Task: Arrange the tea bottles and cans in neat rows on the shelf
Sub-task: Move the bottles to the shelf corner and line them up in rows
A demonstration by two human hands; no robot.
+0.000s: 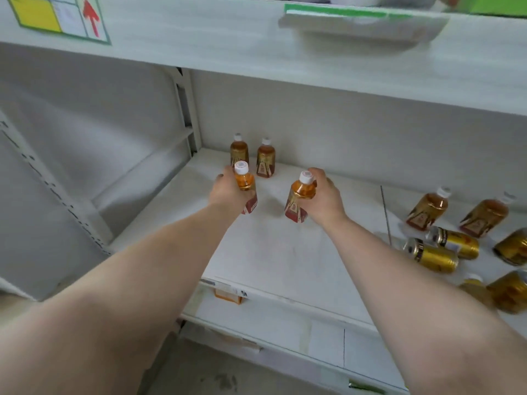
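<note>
My left hand (pixel 226 191) grips a small amber tea bottle (pixel 245 181) with a white cap, just in front of two tea bottles standing upright at the back of the white shelf (pixel 271 252), one on the left (pixel 239 151) and one on the right (pixel 265 158). My right hand (pixel 325 196) grips a second tea bottle (pixel 301 196), tilted, over the shelf to the right of the first. Two more tea bottles (pixel 427 208) (pixel 484 215) stand leaning at the right. Gold cans (pixel 433 255) (pixel 454 242) lie on their sides near them.
More gold cans (pixel 513 246) (pixel 510 292) crowd the shelf's right edge. An upper shelf board (pixel 256 52) overhangs, with a green-edged label holder (pixel 362 22). A grey upright post (pixel 186 109) stands at the back left. An orange price tag (pixel 228 296) sits on the front lip.
</note>
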